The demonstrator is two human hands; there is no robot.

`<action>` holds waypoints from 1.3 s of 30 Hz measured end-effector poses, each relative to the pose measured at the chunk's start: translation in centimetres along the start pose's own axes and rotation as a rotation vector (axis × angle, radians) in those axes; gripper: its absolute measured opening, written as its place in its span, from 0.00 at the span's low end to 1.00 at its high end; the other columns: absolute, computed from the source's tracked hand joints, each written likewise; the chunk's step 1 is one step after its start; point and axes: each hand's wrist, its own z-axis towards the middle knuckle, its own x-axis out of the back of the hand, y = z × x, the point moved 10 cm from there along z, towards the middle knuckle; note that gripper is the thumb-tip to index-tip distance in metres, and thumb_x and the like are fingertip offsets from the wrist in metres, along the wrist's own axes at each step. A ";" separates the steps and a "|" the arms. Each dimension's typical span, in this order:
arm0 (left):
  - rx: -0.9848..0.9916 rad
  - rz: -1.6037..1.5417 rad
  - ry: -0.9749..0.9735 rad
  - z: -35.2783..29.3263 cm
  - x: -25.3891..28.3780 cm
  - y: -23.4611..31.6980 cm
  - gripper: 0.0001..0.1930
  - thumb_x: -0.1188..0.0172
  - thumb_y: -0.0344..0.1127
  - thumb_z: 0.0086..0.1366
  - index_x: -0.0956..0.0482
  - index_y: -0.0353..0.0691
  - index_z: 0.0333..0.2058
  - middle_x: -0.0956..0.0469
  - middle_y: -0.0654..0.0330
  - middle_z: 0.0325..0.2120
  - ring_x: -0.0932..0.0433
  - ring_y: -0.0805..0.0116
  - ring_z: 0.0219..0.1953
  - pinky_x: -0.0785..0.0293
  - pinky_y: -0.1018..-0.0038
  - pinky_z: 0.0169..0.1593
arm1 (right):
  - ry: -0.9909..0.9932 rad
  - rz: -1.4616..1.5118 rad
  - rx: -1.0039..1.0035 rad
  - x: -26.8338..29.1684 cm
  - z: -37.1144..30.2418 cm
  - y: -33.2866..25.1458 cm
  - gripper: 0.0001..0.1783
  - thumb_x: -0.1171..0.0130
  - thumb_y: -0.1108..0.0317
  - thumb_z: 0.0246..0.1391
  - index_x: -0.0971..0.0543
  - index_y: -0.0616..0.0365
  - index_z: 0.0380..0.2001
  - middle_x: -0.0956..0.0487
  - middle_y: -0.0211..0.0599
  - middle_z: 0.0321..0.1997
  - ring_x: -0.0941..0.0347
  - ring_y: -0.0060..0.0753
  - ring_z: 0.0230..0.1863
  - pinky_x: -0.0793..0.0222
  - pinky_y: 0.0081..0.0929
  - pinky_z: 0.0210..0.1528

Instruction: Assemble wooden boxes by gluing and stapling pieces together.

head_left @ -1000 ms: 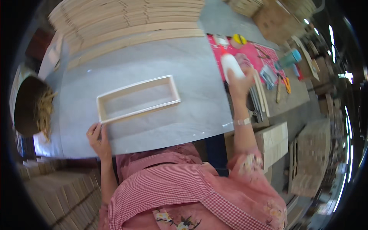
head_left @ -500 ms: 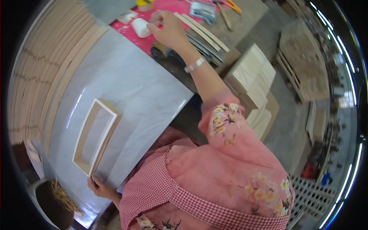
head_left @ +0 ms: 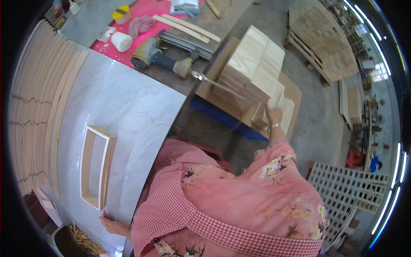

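A rectangular wooden frame with a white-edged rim lies on the glossy marbled grey tabletop. My left hand rests on the tabletop just below the frame's near corner, fingers loosely extended and holding nothing. Out to the right, my right hand reaches down to pale wooden boards in an open cardboard box. Its fingers meet the board edges, but their tips are hidden, so I cannot tell whether they grip one. Higher stacks of pale boards stand in the same box.
A nail gun with a hose lies beyond the table's far edge. Near it are a white bottle, a yellow tape roll and two thin wood strips. Long slats line the left; a bin sits lower left.
My right hand has swung from the pink surface near the white bottle to the boxed boards at right. My left hand has come off the frame's corner. The view has shifted right.
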 end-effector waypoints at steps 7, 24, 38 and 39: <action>0.243 -0.179 0.097 -2.4 1.4 -0.3 0.27 0.56 0.52 0.78 0.18 0.32 0.47 0.20 0.53 0.46 0.25 0.63 0.50 0.32 0.72 0.57 | 0.004 0.120 -0.075 -2.8 -4.2 1.4 0.45 0.29 0.34 0.42 0.26 0.69 0.44 0.21 0.59 0.42 0.21 0.62 0.43 0.23 0.48 0.48; -0.004 -0.198 0.126 2.5 6.9 -4.7 0.21 0.47 0.46 0.74 0.25 0.35 0.55 0.24 0.57 0.53 0.27 0.64 0.51 0.33 0.69 0.57 | 0.523 0.703 0.265 24.7 -3.7 -14.7 0.16 0.56 0.68 0.66 0.26 0.65 0.50 0.19 0.53 0.41 0.23 0.55 0.39 0.28 0.44 0.45; -0.048 -0.809 -0.311 -6.6 4.0 9.1 0.22 0.52 0.36 0.77 0.36 0.32 0.64 0.25 0.49 0.56 0.27 0.58 0.61 0.31 0.66 0.62 | -0.455 0.746 2.161 22.2 -55.0 -45.7 0.12 0.46 0.59 0.50 0.27 0.57 0.32 0.24 0.43 0.17 0.31 0.57 0.17 0.32 0.42 0.23; -0.009 -0.823 -0.390 -6.6 3.6 7.5 0.22 0.52 0.36 0.78 0.36 0.31 0.65 0.25 0.48 0.56 0.28 0.57 0.61 0.31 0.65 0.63 | -0.459 0.747 2.158 22.5 -55.6 -46.1 0.12 0.46 0.59 0.50 0.27 0.57 0.32 0.24 0.43 0.17 0.31 0.57 0.17 0.32 0.42 0.23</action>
